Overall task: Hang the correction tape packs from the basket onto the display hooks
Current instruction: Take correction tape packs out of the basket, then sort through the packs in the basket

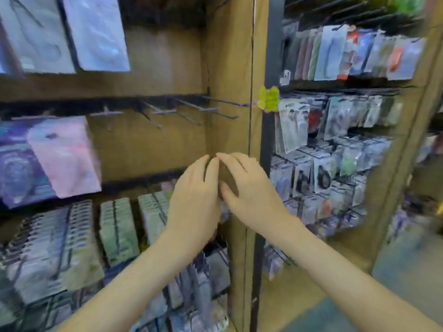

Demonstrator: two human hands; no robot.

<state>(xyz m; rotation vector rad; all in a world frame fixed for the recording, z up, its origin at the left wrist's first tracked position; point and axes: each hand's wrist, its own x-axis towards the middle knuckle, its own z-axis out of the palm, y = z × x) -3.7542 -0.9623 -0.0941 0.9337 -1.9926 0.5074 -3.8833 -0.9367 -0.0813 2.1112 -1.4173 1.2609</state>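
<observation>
My left hand (195, 195) and right hand (250, 188) meet fingertip to fingertip before the wooden post (230, 68), fingers loosely extended. Any correction tape pack between them is hidden, so I cannot tell their hold. Reaching left for the bare hooks (191, 107), a loose pinch could drop it.

Two display bays on either side of a post, with both hands in front of it.

A tall brown wooden post (230, 68) stood in the middle, dividing a left bay from a right one. In the left bay, bare thin metal hooks (191, 107) jutted out just left of the post. Large pale blue flat packets (96, 32) hung above them, a big pink plastic packet (64, 156) hung to their lower left, and rows of flat pale green card packs (118, 226) hung below. A small yellow-green paper tag (269, 98) sat at the post's right edge, and small clear blister packs (347, 51) filled the right bay. The left hand (194, 195) and right hand (249, 188) met fingertip to fingertip, nearer than the post.
</observation>
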